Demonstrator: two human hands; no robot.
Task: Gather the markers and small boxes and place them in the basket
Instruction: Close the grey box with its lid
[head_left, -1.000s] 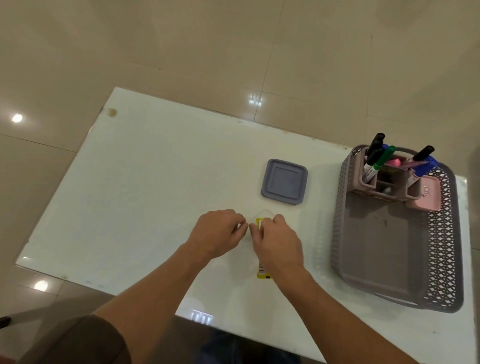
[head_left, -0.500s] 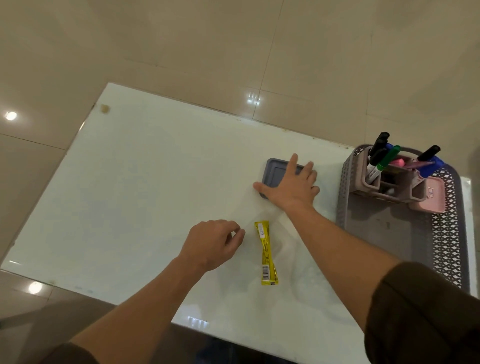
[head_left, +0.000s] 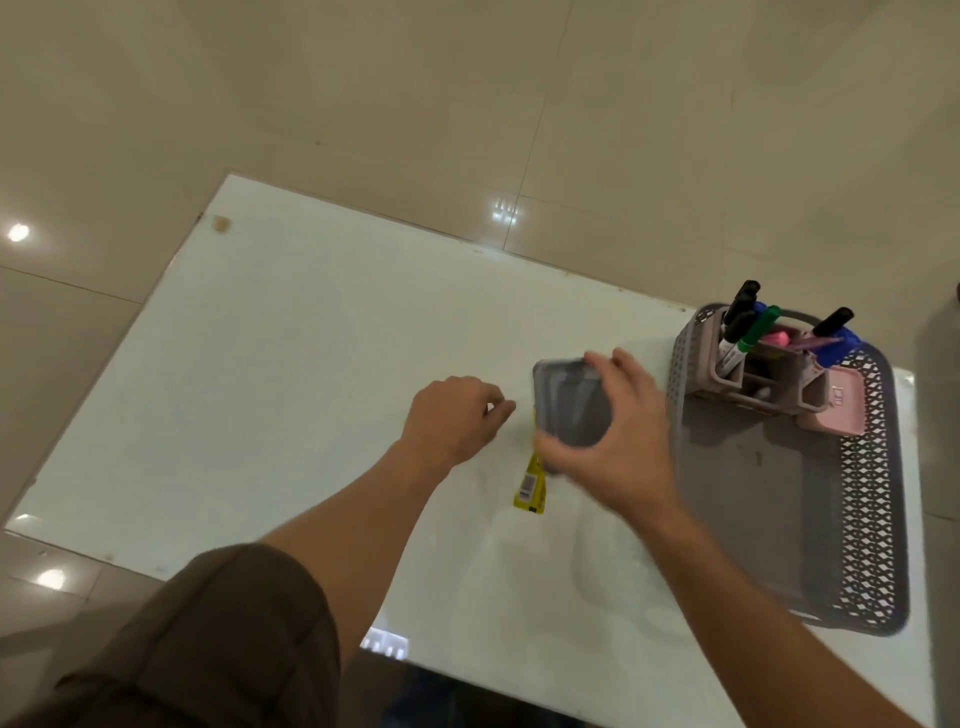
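Note:
My right hand (head_left: 626, 441) grips a flat grey square box (head_left: 571, 402), held tilted above the white table (head_left: 291, 374), just left of the basket. Under it lies a yellow sachet (head_left: 531, 486), partly hidden by the box and my hand. My left hand (head_left: 452, 418) rests on the table left of the sachet, fingers curled with nothing in them. The grey perforated basket (head_left: 867, 499) stands at the right; at its far end sit a holder (head_left: 748, 384) with several markers (head_left: 753, 332) and a pink box (head_left: 836, 402).
The table's near edge runs under my forearms, and its far edge meets the beige tiled floor (head_left: 467, 104). The basket's near half holds nothing visible.
My right hand has lifted the grey box off the table and brought it nearer, over the sachet. My left hand has barely moved.

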